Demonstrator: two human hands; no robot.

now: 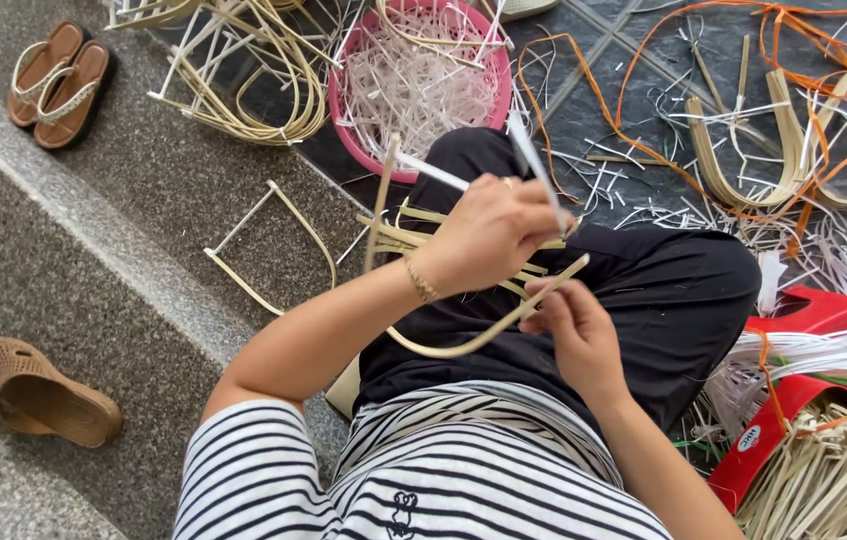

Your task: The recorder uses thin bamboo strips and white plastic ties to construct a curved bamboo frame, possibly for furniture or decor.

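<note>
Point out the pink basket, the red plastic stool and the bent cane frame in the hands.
pink basket [343, 120], head view, left rim.
red plastic stool [823, 310], head view, top edge.
bent cane frame [453, 347], head view, lower curve.

- The floor [123, 230] is speckled grey stone with a pale step edge; farther right it is dark tile.
- A pair of sandals [55, 82] and a brown slipper [41, 392] lie at left.
- A pink basket [418, 85] of white scraps stands at top.
- Bent cane frames [243, 90], orange strips [643, 90] and white offcuts lie scattered.
- A red stool [803, 400] stands at right.
</note>
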